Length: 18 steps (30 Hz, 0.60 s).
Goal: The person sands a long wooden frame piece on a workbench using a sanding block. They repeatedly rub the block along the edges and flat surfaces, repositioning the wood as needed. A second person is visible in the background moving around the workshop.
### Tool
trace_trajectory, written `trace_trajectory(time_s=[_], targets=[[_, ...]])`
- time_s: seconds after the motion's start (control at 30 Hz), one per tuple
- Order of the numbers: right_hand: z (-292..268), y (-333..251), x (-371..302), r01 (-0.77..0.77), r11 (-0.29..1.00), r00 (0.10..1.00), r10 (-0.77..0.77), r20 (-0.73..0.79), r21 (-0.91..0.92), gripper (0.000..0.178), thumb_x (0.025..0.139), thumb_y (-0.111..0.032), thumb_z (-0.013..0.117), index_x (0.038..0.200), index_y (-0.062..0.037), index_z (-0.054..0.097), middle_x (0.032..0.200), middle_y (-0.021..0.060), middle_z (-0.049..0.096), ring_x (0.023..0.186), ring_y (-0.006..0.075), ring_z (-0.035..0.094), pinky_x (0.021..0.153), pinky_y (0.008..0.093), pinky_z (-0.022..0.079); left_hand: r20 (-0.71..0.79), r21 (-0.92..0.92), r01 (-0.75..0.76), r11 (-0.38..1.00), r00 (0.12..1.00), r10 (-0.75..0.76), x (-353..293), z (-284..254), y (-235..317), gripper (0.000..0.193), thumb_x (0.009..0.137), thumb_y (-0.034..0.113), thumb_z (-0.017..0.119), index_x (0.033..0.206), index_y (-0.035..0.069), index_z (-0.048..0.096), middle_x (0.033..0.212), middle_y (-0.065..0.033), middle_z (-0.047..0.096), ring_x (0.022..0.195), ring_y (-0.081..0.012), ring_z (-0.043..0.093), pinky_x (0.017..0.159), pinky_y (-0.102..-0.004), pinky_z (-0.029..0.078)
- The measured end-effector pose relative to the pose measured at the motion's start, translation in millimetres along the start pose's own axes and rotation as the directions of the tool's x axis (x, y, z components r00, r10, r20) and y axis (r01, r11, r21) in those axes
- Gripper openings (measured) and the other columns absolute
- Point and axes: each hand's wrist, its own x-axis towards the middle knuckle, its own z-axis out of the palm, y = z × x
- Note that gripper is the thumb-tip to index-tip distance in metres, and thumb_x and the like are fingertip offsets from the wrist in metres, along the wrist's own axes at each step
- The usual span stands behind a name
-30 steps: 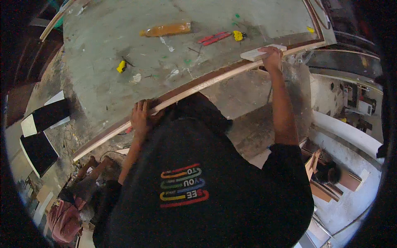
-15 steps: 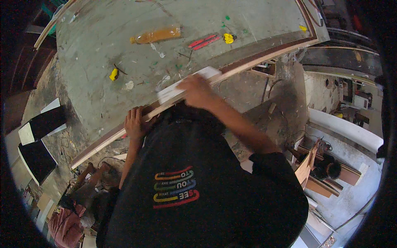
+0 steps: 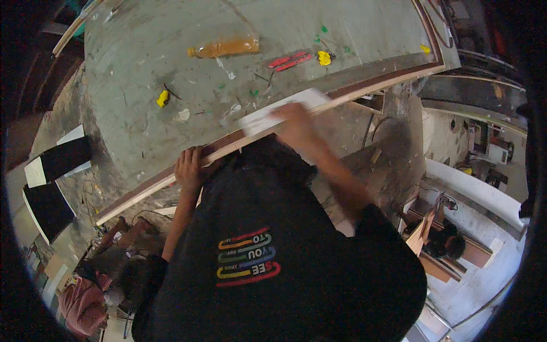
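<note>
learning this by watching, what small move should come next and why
I'd probably slide the white block rightward along the pale wooden edge: the right hand holds it over that edge, and the left hand rests at the edge farther left.

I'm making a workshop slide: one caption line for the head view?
Left hand on the table edge, right hand on a white block, a bottle lying beyond.

Open room on the table [image 3: 128, 62], left of the bottle [image 3: 228, 47]
Right hand [image 3: 296, 121] and white block [image 3: 314, 99] bar mid-front edge.
</note>
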Motion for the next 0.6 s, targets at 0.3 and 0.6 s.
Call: trace_trajectory(time_s=[0.3,0.6], targets=[[-42,35,6,-0.055,0.984,0.984,0.024,-0.174,-0.172,0.030,0.075,-0.005,0.067,0.103,-0.0105,0.076,0.105,0.0142,0.072,0.103,0.0357,0.066,0.101,0.0491,0.046,-0.023,-0.010,0.029,1.000,0.999,-0.029,3,-6,4,0.063,0.073,0.055,0.082,0.118,0.014,0.065,0.110,-0.0057,0.066,0.102,-0.0263,0.065,0.080,-0.0423,0.052],[-104,133,-1,-0.354,0.926,0.926,0.328,-0.186,-0.130,0.044,0.067,0.008,0.072,0.107,-0.0111,0.075,0.112,0.0099,0.073,0.113,0.0303,0.066,0.104,0.0393,0.049,-0.012,-0.020,0.023,1.000,1.000,-0.023,3,-4,0,0.060,0.074,0.056,0.081,0.115,0.015,0.067,0.109,-0.0058,0.068,0.097,-0.0281,0.066,0.080,-0.0425,0.052]])
